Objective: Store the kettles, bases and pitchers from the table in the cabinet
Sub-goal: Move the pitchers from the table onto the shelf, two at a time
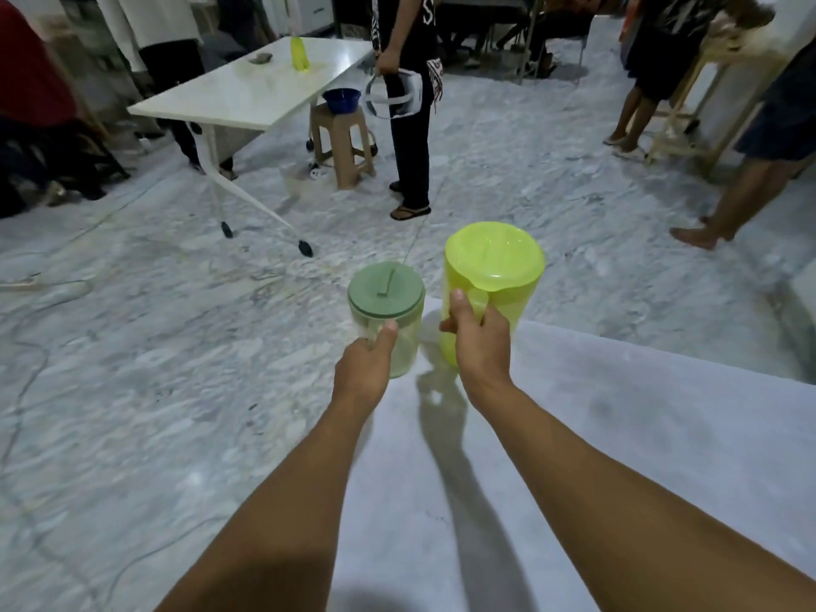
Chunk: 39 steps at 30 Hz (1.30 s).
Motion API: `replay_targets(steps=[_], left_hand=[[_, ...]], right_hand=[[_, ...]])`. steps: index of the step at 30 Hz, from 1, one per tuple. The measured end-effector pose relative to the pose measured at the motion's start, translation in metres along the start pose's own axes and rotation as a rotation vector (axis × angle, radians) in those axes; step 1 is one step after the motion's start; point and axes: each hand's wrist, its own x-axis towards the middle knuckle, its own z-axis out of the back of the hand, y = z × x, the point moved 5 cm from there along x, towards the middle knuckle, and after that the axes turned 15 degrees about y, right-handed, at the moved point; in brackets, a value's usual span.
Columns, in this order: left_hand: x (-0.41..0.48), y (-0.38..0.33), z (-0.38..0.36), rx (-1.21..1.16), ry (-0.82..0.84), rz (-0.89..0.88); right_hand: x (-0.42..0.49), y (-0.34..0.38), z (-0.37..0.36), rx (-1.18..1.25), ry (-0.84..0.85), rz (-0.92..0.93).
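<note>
A white folding table [260, 88], a stool [342, 141] and standing people are seen across the marble floor. The left hand [368, 366] is wrapped around the pale green pitcher [386, 318], the right hand [479, 335] around the yellow pitcher's [494, 276] handle (both upright, lids on) at the tabletop's [574, 435] far edge.

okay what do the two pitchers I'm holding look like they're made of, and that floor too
Yellow-green pitcher, in the right hand: likely translucent glossy plastic, since light glows through wall and lid. Smaller pitcher, in the left hand: probably clear, faintly green plastic, with a matte, opaque sage lid. Floor: looks like polished grey-white veined marble or stone, though tile can't be ruled out.
</note>
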Motion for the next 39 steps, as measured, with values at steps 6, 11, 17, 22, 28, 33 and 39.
replay_targets(steps=[6, 11, 17, 22, 28, 33, 39], left_hand=[[-0.002, -0.006, -0.013, -0.195, -0.041, -0.062], [-0.028, -0.016, -0.009, -0.203, 0.008, -0.131], [-0.107, -0.058, -0.020, -0.203, 0.120, -0.332], [-0.217, -0.115, -0.055, -0.212, 0.289, -0.527], [-0.383, -0.185, -0.152, -0.264, 0.540, -0.711], [-0.536, -0.207, -0.255, -0.274, 0.902, -0.782], [-0.709, -0.212, -0.363, -0.267, 1.217, -0.854]], right_hand=[[0.003, -0.001, -0.002, 0.073, -0.022, 0.057], [-0.029, 0.003, 0.026, 0.085, -0.092, 0.006], [-0.133, 0.027, 0.087, 0.065, -0.314, 0.056], [-0.261, 0.078, 0.163, 0.021, -0.552, 0.105], [-0.445, 0.149, 0.285, -0.128, -0.991, 0.183], [-0.598, 0.172, 0.371, -0.198, -1.343, 0.201], [-0.752, 0.167, 0.456, -0.277, -1.693, 0.144]])
